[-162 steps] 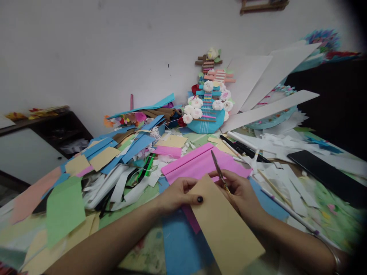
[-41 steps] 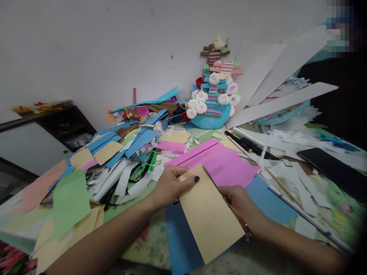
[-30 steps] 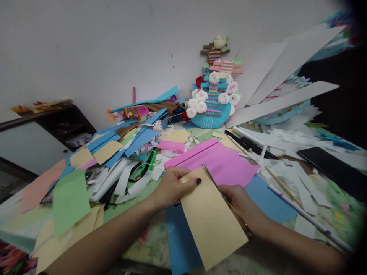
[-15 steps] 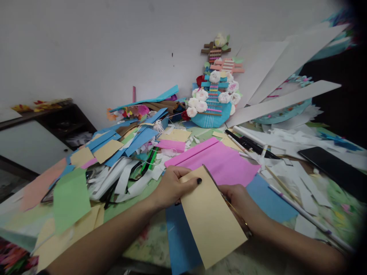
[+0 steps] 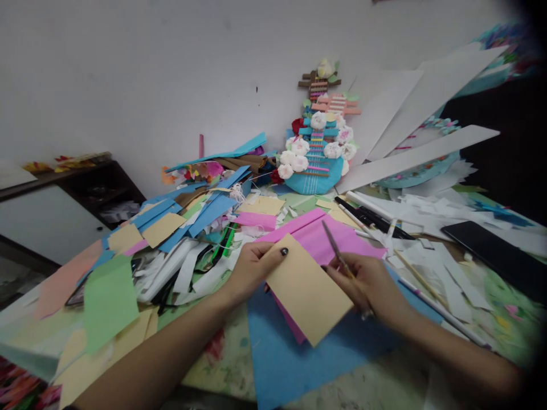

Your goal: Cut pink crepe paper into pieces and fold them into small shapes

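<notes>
Between the thumb and fingers of my left hand (image 5: pixel 252 267) is a cream paper piece (image 5: pixel 310 293), pinched at its upper left corner and tilted above the table. A strip of pink paper (image 5: pixel 290 319) shows behind its lower left edge. My right hand (image 5: pixel 363 282) grips scissors (image 5: pixel 335 245), their blades pointing up and left, apart from the cream paper. Beneath both hands lies a large blue sheet (image 5: pixel 273 364), and just beyond them a folded pink sheet (image 5: pixel 311 239).
Colored paper and white scraps (image 5: pixel 188 273) crowd the left side. A green sheet (image 5: pixel 109 302) lies near the left edge. At the back stands a blue paper guitar (image 5: pixel 314 176) with white flowers. Black pens (image 5: pixel 371 216) and a dark phone (image 5: pixel 496 250) lie to the right.
The scissors have come away from the cream paper's right edge and moved up, blades now in clear view. The cream paper has risen and turned, uncovering more blue sheet.
</notes>
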A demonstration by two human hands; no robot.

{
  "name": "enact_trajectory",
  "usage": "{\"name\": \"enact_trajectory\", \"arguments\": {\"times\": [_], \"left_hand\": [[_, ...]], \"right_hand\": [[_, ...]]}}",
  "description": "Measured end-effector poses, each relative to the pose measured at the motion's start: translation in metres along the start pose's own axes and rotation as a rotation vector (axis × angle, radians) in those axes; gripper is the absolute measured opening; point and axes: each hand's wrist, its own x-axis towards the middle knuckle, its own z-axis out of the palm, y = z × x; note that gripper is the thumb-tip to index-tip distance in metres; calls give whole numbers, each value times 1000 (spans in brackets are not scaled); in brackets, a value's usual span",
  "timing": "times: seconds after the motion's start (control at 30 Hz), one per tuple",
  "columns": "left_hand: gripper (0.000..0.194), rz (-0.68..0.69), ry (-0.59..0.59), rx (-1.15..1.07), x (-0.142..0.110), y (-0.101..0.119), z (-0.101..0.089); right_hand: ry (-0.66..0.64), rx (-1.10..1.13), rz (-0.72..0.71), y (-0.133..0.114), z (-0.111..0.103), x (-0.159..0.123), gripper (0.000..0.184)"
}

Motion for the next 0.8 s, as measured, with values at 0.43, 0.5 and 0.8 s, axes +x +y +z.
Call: {"name": "enact_trajectory", "arguments": {"times": [0.43, 0.5, 0.8], "left_hand": [[38, 90, 67, -169, 20, -9, -10], [40, 88, 55, -183, 21, -11, -10], [42, 101, 29, -173, 22, -16, -6]], "right_hand": [[370, -838, 301, 51, -113, 63, 29], [352, -813, 336, 61, -116, 65, 30], [378, -346, 135, 52, -107, 60, 25]]}}
